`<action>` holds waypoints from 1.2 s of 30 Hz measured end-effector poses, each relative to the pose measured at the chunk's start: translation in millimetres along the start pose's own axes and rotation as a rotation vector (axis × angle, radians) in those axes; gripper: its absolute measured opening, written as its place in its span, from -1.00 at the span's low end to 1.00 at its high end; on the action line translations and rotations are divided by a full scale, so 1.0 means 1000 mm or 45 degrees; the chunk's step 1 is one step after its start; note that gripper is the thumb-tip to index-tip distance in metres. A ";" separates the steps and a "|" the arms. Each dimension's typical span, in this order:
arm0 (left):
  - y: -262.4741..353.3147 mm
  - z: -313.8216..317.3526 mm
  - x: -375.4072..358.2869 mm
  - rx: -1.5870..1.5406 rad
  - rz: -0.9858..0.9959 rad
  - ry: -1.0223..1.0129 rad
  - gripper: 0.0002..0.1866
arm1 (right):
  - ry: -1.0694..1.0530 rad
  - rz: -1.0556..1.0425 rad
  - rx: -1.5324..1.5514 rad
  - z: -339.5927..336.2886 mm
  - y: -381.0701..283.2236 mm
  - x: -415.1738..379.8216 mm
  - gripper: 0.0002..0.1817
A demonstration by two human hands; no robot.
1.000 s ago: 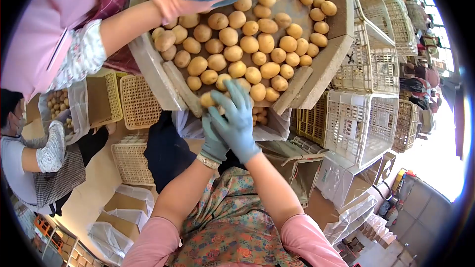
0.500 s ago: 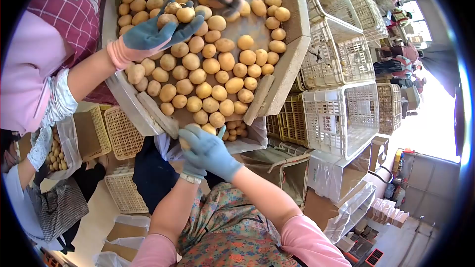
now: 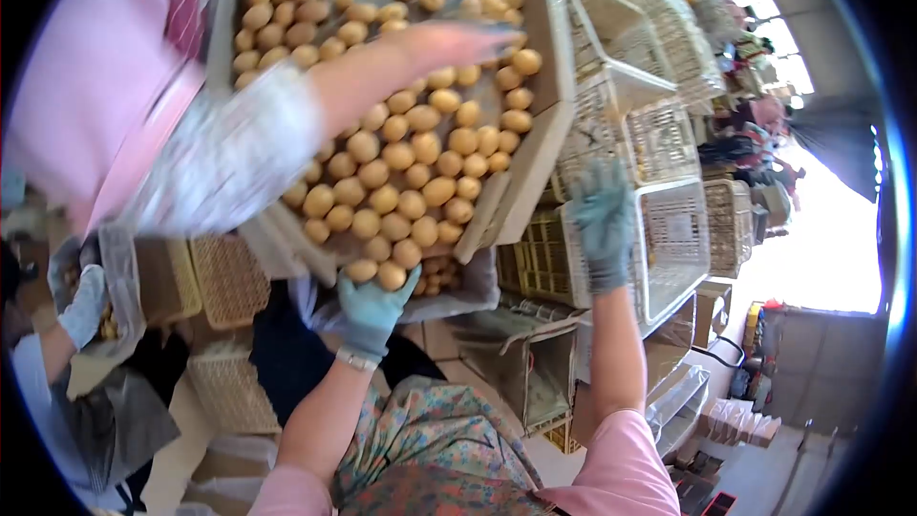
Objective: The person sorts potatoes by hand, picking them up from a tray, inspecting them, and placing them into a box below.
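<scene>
My left hand (image 3: 371, 313), in a blue-grey glove, is cupped at the table's lower opening, with two potatoes (image 3: 391, 275) resting against its fingers. The thumb points up on the right side of them. Just beyond lie many loose round potatoes (image 3: 384, 198) on the sorting table (image 3: 523, 164). Below the opening, smaller potatoes (image 3: 440, 277) sit in a lined container (image 3: 463, 298). Out to the right, my right hand (image 3: 604, 220), gloved too and slightly blurred, is raised over the white plastic crates with its fingers apart and nothing visible in it.
A co-worker's arm (image 3: 368, 76) reaches across the table from the left, its hand blurred. White crates (image 3: 673, 220) and a yellow crate (image 3: 535, 258) stand to the right. Another person's gloved hand (image 3: 84, 306) is at a lined box at lower left.
My right hand has left my left hand and swung right over the crates, opening. My left hand has stayed near the opening. The co-worker's arm has swept right across the table.
</scene>
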State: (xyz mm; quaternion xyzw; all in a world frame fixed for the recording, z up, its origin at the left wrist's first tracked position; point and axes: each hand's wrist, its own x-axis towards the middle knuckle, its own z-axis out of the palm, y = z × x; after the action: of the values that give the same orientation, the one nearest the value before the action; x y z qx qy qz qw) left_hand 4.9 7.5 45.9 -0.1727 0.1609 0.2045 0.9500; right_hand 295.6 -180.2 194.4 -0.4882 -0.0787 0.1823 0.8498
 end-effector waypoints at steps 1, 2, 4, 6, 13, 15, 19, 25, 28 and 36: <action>0.000 -0.002 0.002 -0.020 -0.010 0.026 -0.25 | -0.009 -0.038 -0.285 0.008 -0.006 -0.013 -0.38; 0.000 -0.003 0.003 -0.049 -0.017 0.043 -0.24 | 0.048 0.040 -0.424 0.021 -0.004 -0.035 -0.44; 0.001 0.003 0.005 -0.175 -0.044 0.047 -0.24 | -0.446 0.049 -1.379 0.007 0.010 -0.078 -0.55; 0.001 0.003 0.005 -0.137 -0.027 0.016 -0.26 | -0.310 0.209 -1.289 0.046 0.047 -0.137 -0.78; 0.000 0.002 0.004 0.176 -0.017 0.211 -0.22 | -0.804 -0.475 -2.054 0.127 0.153 -0.098 -0.30; 0.000 -0.002 0.003 0.200 -0.002 0.246 -0.23 | -0.882 -0.456 -2.320 0.139 0.169 -0.086 -0.27; 0.004 -0.016 0.003 0.080 0.001 0.242 -0.30 | -1.015 -0.267 -2.796 0.164 0.178 -0.084 -0.21; -0.001 0.009 0.006 -0.012 -0.040 0.117 -0.31 | -0.679 -0.473 -1.959 0.124 0.123 -0.116 -0.27; 0.000 0.011 0.005 -0.095 -0.024 0.143 -0.31 | -0.447 -0.270 -2.227 0.053 0.074 -0.191 -0.19; -0.004 0.007 0.007 -0.032 0.046 0.183 -0.28 | -0.455 0.130 -2.111 0.037 0.075 -0.203 -0.57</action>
State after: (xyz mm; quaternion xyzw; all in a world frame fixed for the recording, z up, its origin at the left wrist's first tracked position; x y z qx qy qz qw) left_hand 14.6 8.8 50.6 -0.1959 0.2290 0.2108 0.9299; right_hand 79.8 -194.8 157.5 -0.9200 -0.2976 0.1782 0.1825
